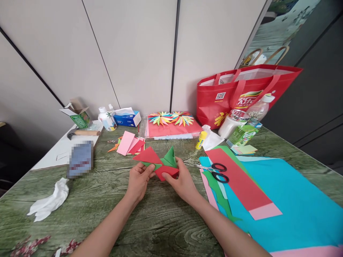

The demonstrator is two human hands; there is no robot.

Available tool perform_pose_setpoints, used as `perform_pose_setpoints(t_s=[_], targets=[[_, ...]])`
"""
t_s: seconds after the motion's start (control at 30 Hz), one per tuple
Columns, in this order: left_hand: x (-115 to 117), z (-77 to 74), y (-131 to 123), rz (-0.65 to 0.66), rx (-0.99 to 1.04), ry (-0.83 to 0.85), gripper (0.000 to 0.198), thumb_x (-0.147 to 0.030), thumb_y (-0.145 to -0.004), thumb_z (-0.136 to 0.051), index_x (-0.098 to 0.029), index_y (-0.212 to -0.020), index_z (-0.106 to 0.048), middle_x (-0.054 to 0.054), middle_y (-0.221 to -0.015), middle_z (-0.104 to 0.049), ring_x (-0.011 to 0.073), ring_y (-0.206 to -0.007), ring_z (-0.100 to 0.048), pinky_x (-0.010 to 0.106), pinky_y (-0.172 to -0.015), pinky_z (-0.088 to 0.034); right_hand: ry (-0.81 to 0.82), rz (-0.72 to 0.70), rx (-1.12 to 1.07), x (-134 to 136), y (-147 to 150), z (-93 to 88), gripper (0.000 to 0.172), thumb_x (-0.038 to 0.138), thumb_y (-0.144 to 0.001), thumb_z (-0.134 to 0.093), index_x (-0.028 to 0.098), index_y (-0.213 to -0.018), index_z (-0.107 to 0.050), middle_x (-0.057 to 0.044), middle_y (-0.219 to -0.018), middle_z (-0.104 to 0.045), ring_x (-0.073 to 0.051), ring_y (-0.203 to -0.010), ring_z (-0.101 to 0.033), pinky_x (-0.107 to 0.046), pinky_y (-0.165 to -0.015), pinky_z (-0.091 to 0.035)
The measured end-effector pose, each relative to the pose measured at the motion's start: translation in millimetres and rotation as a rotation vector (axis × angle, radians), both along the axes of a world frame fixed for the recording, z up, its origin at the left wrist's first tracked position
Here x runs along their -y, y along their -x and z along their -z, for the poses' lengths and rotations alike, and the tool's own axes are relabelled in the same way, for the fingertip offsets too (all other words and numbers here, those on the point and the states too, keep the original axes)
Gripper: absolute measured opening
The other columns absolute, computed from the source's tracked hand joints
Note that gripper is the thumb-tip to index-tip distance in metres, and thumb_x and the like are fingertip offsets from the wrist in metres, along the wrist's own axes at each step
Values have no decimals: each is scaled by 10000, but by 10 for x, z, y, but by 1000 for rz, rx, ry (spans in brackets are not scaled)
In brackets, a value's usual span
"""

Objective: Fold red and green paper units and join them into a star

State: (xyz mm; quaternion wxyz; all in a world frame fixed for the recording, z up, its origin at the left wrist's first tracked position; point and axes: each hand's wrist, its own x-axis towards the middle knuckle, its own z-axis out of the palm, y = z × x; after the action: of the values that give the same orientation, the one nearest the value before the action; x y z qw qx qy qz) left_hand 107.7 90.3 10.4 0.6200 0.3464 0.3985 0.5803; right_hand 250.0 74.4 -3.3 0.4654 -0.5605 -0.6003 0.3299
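A folded red and green paper piece (150, 157) is held between both hands above the middle of the table. My left hand (139, 179) pinches its green strip at the left, thumb on top. On the right side, my right hand (179, 178) grips the red lower corner, its thumb pressed on the paper. A green folded point (169, 157) sticks up near the right fingers. Most fingertips are hidden beneath the paper. Pink and red paper slips (128, 143) lie just behind the left hand. Black-handled scissors (218, 171) rest on coloured sheets to the right.
Large blue paper (281, 200) with red and green strips covers the right side. A yellow glue stick (200, 140), red bag (222, 103) and folded paper stars (171, 118) stand or lie behind. At left are a hammer (85, 132), crumpled tissue (50, 200) and tissue box (127, 117).
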Motion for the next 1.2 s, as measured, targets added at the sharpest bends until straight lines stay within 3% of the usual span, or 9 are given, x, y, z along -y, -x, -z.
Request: perform_pose_setpoints(t_s=[0.13,0.27,0.4,0.47,0.67,0.8,0.93,1.07,1.2], targets=[[-7,-14,6,-11,-4,5,301,-240,-581,-765,-156,-850,-658,37,-849,-697,143,-739,-634,234,-623,-519,0,10,6,4,0,15,516,256,-703,-610,177,-1161,-387,-54,-879,-597,-218,-799,-578,-343,-698,-464],[-16,-8,14,-42,-10,-16,295,-254,-573,-770,-157,-829,-660,29,-812,-696,144,-719,-636,249,-636,-524,-91,115,-62,32,25,38,634,271,-670,-671,190,-1191,-319,-47,-913,-539,-190,-768,-559,-331,-677,-471],[-22,3,20,-58,8,-22,279,-266,-555,-782,-166,-787,-663,6,-750,-691,133,-682,-636,252,-634,-530,-289,142,58,54,31,47,228,278,-722,-639,205,-850,-465,-19,-838,-464,-170,-761,-508,-307,-668,-457],[-25,2,23,-65,11,-20,274,-266,-554,-782,-169,-781,-664,-1,-738,-688,128,-676,-634,252,-634,-532,-350,126,136,58,29,48,143,267,-756,-608,205,-818,-496,-22,-827,-456,-176,-789,-496,-310,-685,-451],[-30,-2,29,-94,-16,-17,288,-251,-548,-786,-163,-797,-669,8,-761,-700,131,-687,-634,253,-643,-534,-438,200,252,71,25,11,289,243,-741,-627,196,-1006,-523,-97,-1036,-419,-231,-980,-467,-380,-776,-456],[-19,36,21,-60,-75,-42,312,-274,-566,-773,-170,-841,-669,28,-820,-708,156,-728,-640,281,-669,-531,-544,148,416,80,12,-56,344,170,-765,-589,270,-1094,-574,-95,-1291,-294,-292,-1203,-313,-492,-945,-338],[-9,73,9,-22,-111,-52,306,-286,-575,-764,-172,-844,-674,48,-867,-709,166,-745,-640,259,-639,-516,-527,67,450,71,5,-76,444,122,-765,-561,319,-1163,-544,-32,-1439,-126,-323,-1305,-153,-539,-990,-275],[0,74,4,-15,-115,-49,304,-280,-575,-764,-175,-845,-674,52,-879,-708,154,-745,-631,237,-628,-500,-501,6,397,56,2,-42,458,125,-774,-549,313,-1190,-523,-23,-1460,-89,-298,-1315,-179,-506,-993,-305],[14,63,-3,-38,-188,-37,324,-316,-561,-766,-166,-834,-679,53,-826,-711,143,-676,-623,224,-594,-483,-450,-9,316,50,-7,-18,375,149,-775,-558,293,-1120,-566,-43,-1433,-178,-280,-1298,-237,-483,-985,-322]])
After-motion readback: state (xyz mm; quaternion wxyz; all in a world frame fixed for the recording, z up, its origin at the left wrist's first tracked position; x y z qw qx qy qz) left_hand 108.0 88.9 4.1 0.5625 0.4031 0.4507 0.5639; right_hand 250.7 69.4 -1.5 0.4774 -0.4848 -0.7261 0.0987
